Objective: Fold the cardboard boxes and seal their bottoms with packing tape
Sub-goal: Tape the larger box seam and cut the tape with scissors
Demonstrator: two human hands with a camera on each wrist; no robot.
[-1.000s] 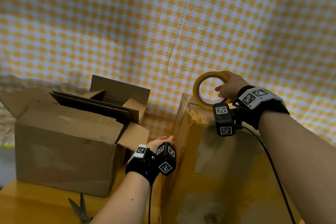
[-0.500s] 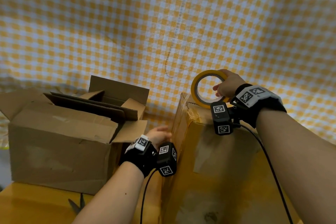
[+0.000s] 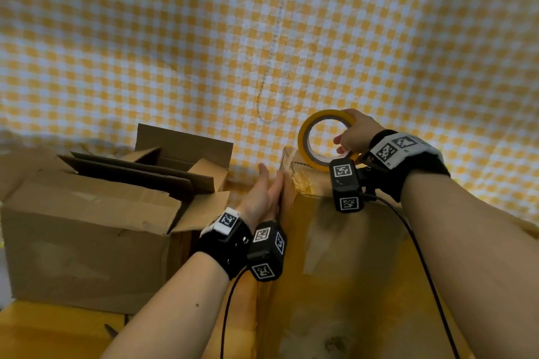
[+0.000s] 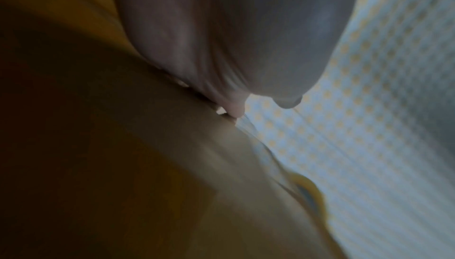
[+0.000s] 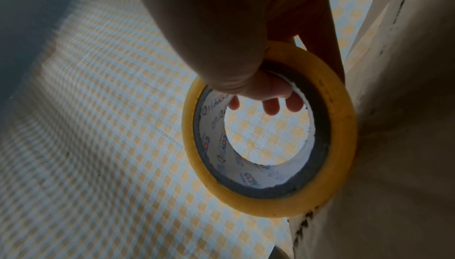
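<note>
A folded cardboard box (image 3: 344, 265) stands before me, its upturned face glossy with yellowish tape. My right hand (image 3: 354, 135) grips a yellow roll of packing tape (image 3: 316, 160) at the box's far top edge; fingers curl through the roll's core (image 5: 268, 107). The roll (image 5: 339, 146) lies against the cardboard (image 5: 399, 127). My left hand (image 3: 269, 188) lies flat with straight fingers against the box's left side near the far corner. The left wrist view is dark; fingertips (image 4: 236, 107) press along the box edge.
A second cardboard box (image 3: 87, 236) with open flaps sits at the left on the yellow table (image 3: 43, 335). Scissor tips (image 3: 110, 329) show at the bottom left of the table. A yellow-and-white checked cloth (image 3: 262, 38) covers the background.
My left hand slid forward and up along the box's left side, from low near the edge to flat against the far corner. The right hand with the tape roll stayed about where it was.
</note>
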